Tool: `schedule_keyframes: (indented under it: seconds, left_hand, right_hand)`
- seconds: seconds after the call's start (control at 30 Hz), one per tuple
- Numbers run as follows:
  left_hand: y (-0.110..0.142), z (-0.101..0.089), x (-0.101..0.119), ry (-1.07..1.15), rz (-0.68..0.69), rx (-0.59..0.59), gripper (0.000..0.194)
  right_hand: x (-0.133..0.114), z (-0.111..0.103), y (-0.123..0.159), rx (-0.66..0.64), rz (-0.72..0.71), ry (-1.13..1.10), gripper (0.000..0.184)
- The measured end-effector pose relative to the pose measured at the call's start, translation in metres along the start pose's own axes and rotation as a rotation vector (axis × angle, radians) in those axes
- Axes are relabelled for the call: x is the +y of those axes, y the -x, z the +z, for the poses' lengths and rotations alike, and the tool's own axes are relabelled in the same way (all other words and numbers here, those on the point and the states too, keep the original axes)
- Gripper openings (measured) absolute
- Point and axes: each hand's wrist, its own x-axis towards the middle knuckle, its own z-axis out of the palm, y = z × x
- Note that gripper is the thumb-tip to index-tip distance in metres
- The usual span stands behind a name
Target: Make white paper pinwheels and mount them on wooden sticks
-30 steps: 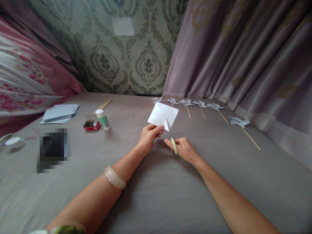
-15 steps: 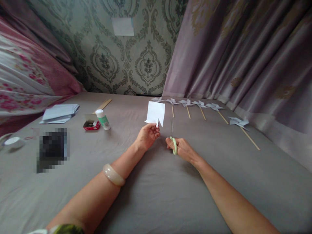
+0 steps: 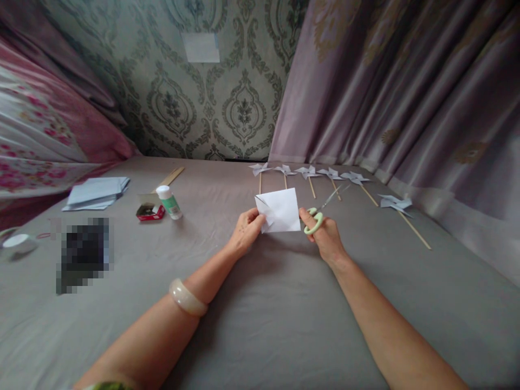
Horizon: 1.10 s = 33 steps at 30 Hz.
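The sheet has just been turned: half a second ago its slit faced the near side, and now the cut edge, with a slit and a small flap, lies to the left. The sheet is between the two hands, at the middle of the scene, held above the grey cloth.

The left hand pinches the sheet's left side, thumb on top and fingers bent behind it, with no gap between them but the paper. The right hand is curled round the handles of the scissors; which fingers sit in the loops cannot be told. Its foremost fingertip is at the sheet's right edge, and whether it touches is unclear.

The scissors, a second ago at the paper's near corner, now point to the far right, clear of the sheet, their blades a little apart. This reads as a break between cuts, with the sheet being set to a fresh side; the right side looks uncut.

Six pinwheels lie in a row at the far right. Left of the hands stand the bottle and the red box, with the paper stack farther left.
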Motion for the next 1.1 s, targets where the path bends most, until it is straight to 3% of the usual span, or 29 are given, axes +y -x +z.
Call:
schedule_keyframes:
  seconds: [0.2, 0.33, 0.47, 0.7, 0.9, 1.1]
  left_hand:
    - [0.002, 0.000, -0.003, -0.121, 0.022, -0.062, 0.018]
    - [0.001, -0.001, -0.005, -0.145, 0.019, -0.023, 0.013]
    - [-0.002, -0.002, -0.004, 0.016, 0.000, 0.089, 0.017]
    - [-0.004, 0.001, -0.007, 0.407, -0.129, 0.025, 0.030]
    - [0.002, 0.012, -0.007, 0.394, -0.160, -0.006, 0.030]
    - [0.008, 0.019, -0.004, 0.311, -0.129, -0.027, 0.028]
  right_hand:
    - [-0.006, 0.005, 0.004, -0.028, 0.067, -0.140, 0.033]
    - [-0.004, 0.005, 0.003, -0.030, 0.058, -0.156, 0.033]
    - [-0.002, 0.007, 0.001, 0.035, 0.069, -0.248, 0.035]
    - [0.004, 0.013, 0.001, 0.162, -0.005, -0.343, 0.034]
    - [0.009, 0.017, 0.001, 0.250, -0.052, -0.315, 0.032]
    - [0.009, 0.017, 0.003, 0.258, -0.081, -0.287, 0.031]
